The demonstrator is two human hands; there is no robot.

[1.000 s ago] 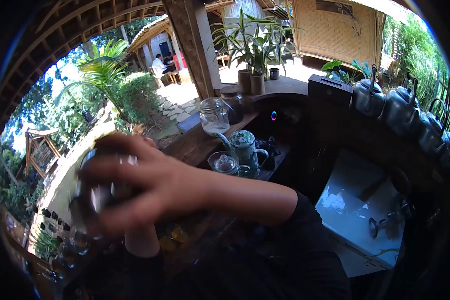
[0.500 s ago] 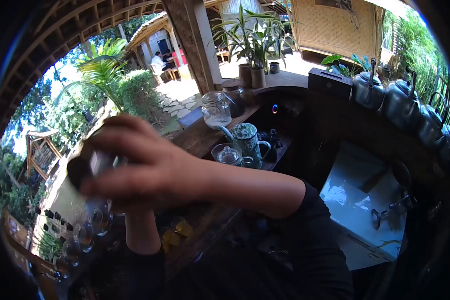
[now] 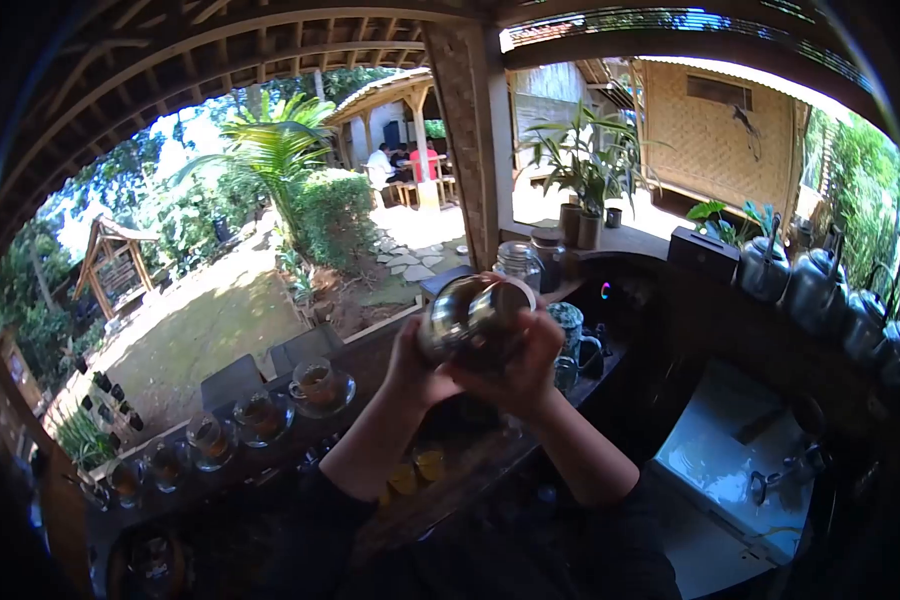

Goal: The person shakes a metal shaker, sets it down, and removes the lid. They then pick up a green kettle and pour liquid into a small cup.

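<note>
Raised in front of me is a shiny rounded metal vessel [image 3: 468, 318], held between both hands. My left hand [image 3: 415, 368] is wrapped round its lower left side. From the right and below, my right hand [image 3: 523, 362] grips the same vessel. A speckled green enamel pot [image 3: 567, 322] stands just behind my right hand, partly hidden by it. Beyond the vessel is a clear glass jar [image 3: 518, 262]. Several glass cups on saucers, one of them at the near end of the row [image 3: 317, 383], line the counter to the left, with dark contents.
Yellow cups [image 3: 430, 464] stand below my forearms. A white sink [image 3: 720, 450] with a tap is at the right. Metal kettles [image 3: 763, 268] and a dark box [image 3: 705, 250] line the right ledge. Potted plants [image 3: 590, 230] stand behind; people sit far off outside.
The view has swung left. My hands now appear nearer the middle, with my right arm no longer stretched across my left, and the metal vessel shows clearly between them.
</note>
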